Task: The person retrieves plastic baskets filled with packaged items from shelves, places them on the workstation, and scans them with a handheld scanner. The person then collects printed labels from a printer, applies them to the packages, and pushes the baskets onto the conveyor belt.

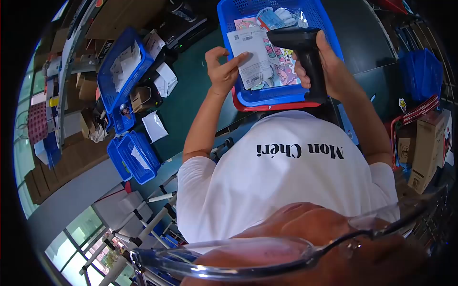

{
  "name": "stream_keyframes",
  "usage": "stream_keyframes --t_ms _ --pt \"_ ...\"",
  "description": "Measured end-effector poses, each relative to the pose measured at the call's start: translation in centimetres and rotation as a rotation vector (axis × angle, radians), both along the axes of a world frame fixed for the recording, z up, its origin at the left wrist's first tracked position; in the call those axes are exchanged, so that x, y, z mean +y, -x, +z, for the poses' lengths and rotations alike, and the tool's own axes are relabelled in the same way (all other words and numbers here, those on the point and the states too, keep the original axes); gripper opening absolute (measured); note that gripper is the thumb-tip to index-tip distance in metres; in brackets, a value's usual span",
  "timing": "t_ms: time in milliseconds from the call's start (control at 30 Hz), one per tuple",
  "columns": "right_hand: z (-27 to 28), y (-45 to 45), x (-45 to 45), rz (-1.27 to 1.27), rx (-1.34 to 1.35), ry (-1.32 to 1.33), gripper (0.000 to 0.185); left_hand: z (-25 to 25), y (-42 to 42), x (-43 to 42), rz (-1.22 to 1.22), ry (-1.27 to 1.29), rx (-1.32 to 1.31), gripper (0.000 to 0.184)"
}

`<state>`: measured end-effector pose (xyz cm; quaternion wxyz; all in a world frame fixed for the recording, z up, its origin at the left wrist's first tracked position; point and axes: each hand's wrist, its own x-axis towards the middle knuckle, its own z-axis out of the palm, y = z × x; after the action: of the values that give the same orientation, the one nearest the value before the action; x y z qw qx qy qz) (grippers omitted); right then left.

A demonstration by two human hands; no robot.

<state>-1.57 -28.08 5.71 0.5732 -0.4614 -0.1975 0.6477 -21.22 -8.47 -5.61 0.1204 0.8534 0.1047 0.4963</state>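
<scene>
My left hand (224, 69) is at the left rim of a blue plastic basket (272, 98), its fingers closed on the edge of a white printed sheet (251, 57) with barcodes. One finger lies across the sheet's face. My right hand (329, 64) is wrapped round the grip of a black handheld barcode scanner (312, 66), its head pointing left over the basket. Beneath the sheet and scanner are colorful printed packets (286, 71) and some clear-wrapped items (284, 18). A red basket rim (276, 107) shows under the blue one.
To the left, a blue basket (138, 66) holds papers, with smaller blue bins (138, 157) below it. A white packet (155, 126) lies on the dark green table (191, 95). Cardboard (427, 148) and more blue baskets (420, 71) stand at the right.
</scene>
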Motion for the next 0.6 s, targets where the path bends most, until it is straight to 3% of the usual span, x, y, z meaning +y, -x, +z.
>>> stream_keyframes --t_ms 200,300,367,467,600 --pt "-0.9 -2.2 1.5 -0.110 -0.132 -0.005 0.072 -0.6 -0.8 0.5 -0.011 0.068 -0.005 0.040" --pt "-3.5 -5.4 5.9 -0.204 -0.180 0.077 0.063 -1.4 -1.6 0.2 0.024 0.107 0.441 0.028" --pt "-4.2 -5.5 8.6 -0.157 -0.310 0.318 0.058 -2.1 -1.9 -0.1 0.024 0.149 0.616 0.032" --pt "-4.8 -6.0 9.0 -0.050 -0.345 0.295 0.060 -1.0 -1.2 0.3 0.064 0.221 0.749 0.032" --pt "-4.0 -5.6 8.8 -0.014 -0.480 0.260 0.069 1.9 -0.4 2.8 0.110 0.230 0.634 0.032"
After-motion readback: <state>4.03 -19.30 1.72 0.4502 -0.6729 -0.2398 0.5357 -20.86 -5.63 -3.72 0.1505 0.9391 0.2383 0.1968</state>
